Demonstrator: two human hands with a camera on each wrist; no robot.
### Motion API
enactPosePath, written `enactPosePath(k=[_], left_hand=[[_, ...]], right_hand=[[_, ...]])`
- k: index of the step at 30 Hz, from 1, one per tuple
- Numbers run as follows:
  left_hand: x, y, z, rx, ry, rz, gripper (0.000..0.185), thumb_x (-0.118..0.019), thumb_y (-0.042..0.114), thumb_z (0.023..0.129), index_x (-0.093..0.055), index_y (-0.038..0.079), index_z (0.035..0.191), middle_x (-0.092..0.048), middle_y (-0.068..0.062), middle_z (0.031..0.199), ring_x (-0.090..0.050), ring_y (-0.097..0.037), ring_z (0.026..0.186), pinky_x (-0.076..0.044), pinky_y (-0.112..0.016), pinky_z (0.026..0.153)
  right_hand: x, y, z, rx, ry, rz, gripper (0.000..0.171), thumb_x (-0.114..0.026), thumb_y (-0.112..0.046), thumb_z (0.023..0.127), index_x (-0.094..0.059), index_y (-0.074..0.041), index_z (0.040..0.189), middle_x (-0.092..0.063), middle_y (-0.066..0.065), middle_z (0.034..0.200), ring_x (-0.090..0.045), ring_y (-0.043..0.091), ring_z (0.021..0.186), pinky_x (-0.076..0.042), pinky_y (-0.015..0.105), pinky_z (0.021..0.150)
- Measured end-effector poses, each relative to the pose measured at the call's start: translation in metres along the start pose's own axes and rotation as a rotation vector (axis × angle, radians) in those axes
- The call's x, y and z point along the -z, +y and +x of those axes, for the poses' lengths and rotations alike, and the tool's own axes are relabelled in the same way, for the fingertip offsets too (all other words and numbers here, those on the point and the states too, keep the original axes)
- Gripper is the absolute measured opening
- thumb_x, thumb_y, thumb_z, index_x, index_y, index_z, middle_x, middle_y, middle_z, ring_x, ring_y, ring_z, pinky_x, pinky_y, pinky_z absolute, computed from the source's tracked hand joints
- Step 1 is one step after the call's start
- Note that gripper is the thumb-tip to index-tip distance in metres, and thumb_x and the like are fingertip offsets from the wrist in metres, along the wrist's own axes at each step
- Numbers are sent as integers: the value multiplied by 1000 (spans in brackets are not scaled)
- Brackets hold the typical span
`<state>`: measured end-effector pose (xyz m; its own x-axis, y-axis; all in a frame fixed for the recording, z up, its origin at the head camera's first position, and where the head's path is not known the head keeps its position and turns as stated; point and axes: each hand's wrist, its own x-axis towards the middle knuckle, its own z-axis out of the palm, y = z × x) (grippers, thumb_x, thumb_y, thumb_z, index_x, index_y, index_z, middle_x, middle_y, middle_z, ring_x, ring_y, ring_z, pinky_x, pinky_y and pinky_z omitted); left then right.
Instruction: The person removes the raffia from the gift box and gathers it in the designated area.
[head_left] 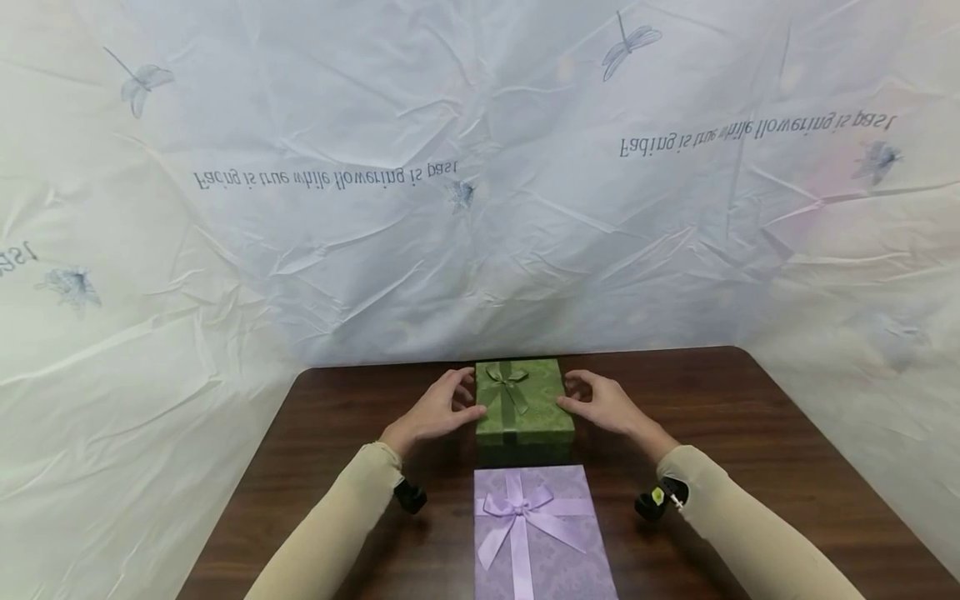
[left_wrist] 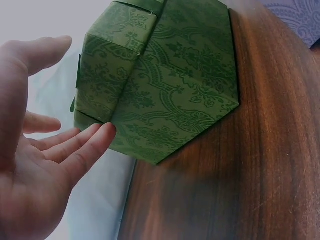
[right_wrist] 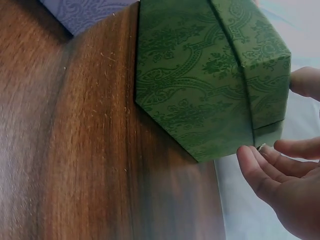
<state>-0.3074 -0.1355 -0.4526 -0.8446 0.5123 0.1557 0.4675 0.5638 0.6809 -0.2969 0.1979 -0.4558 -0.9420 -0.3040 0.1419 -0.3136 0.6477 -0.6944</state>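
Neither hand has a real grip yet: in the head view the left hand and the right hand flank the green gift box at centre frame, fingers loosely spread, tips at or just beside its side walls, nothing curled round it. That box sits on the dark wooden table, its long axis running away from the viewer toward the white printed sheet, its bow at the far end of the lid. Just below it in frame lies a lilac gift box with a ribbon, aligned the same way. From the left wrist view, the left hand fills the lower left with fingers straight, their tips touching or almost touching the green gift box near the lid's lower edge. From the right wrist view, the right hand at lower right is likewise relaxed, fingertips right beside the green gift box under the lid's rim. My judgement: pressing on the lid alone could lift it off the base, and uneven pressure from the two sides could skew the box or nudge it into the lilac one.
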Motion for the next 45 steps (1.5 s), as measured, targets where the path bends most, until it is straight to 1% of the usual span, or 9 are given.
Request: enactPosePath(k=[10, 13, 16, 20, 23, 26, 30, 38, 45], left_hand=[[-4, -5, 0, 16, -9, -38, 80, -69, 41, 90, -32, 3, 150, -48, -15, 137, -61, -22, 105, -56, -37, 86], [-6, -8, 1, 29, -15, -30, 81, -70, 42, 89, -32, 4, 150, -48, -14, 137, -62, -19, 102, -56, -37, 85], [-7, -9, 0, 38, -10, -47, 80, -71, 40, 88, -34, 4, 149, -49, -13, 135, -62, -19, 102, -56, -36, 85], [-9, -9, -1, 40, -8, -110, 79, -72, 36, 88, -34, 0, 148, -52, -15, 131, -61, -23, 105, -55, -37, 86], [-10, -10, -1, 83, -23, -166, 80, -72, 36, 88, -34, -1, 148, -54, -15, 130, -60, -22, 106, -54, -38, 87], [-12, -12, -1, 140, -53, -269, 79, -72, 34, 89, -33, 0, 149, -54, -17, 132, -63, -22, 102, -55, -42, 88], [-14, -12, -1, 172, -80, -396, 76, -71, 29, 91, -32, -2, 149, -51, -22, 133, -64, -25, 99, -56, -48, 87], [-17, -12, -1, 195, -80, -504, 76, -72, 21, 90, -31, -4, 148, -49, -24, 131, -56, -29, 112, -56, -47, 89], [-13, -9, 2, 223, -97, -523, 76, -72, 17, 90, -29, -6, 149, -47, -24, 134, -55, -29, 114, -55, -48, 92]], right_hand=[[-2, 2, 0, -28, -15, 74, 62, -68, -44, 90, -54, -5, 135, -65, 14, 117, -63, 25, 102, -56, 39, 78], [-3, 4, 1, -58, -33, 149, 61, -69, -40, 90, -53, -3, 136, -64, 15, 118, -65, 24, 98, -57, 39, 77], [-4, 6, 2, -90, -70, 261, 64, -69, -36, 91, -49, 2, 138, -60, 21, 122, -66, 26, 98, -59, 44, 80], [-6, 7, 3, -161, -122, 414, 69, -68, -33, 92, -41, 7, 142, -51, 29, 132, -61, 32, 110, -58, 45, 86], [-7, 6, 4, -208, -137, 488, 71, -69, -31, 92, -39, 8, 143, -47, 31, 136, -57, 35, 117, -58, 43, 87], [-5, 4, 4, -233, -147, 532, 70, -69, -28, 92, -37, 7, 144, -44, 31, 138, -58, 34, 116, -58, 42, 86], [-4, 2, 4, -272, -161, 598, 70, -68, -24, 92, -35, 8, 145, -42, 31, 140, -58, 32, 115, -57, 42, 88], [-3, 1, 4, -301, -174, 626, 68, -68, -21, 92, -35, 9, 144, -43, 31, 140, -58, 30, 112, -56, 43, 88], [-1, 1, 9, -328, -186, 645, 70, -70, -20, 91, -34, 9, 144, -42, 31, 140, -63, 21, 98, -56, 43, 89]])
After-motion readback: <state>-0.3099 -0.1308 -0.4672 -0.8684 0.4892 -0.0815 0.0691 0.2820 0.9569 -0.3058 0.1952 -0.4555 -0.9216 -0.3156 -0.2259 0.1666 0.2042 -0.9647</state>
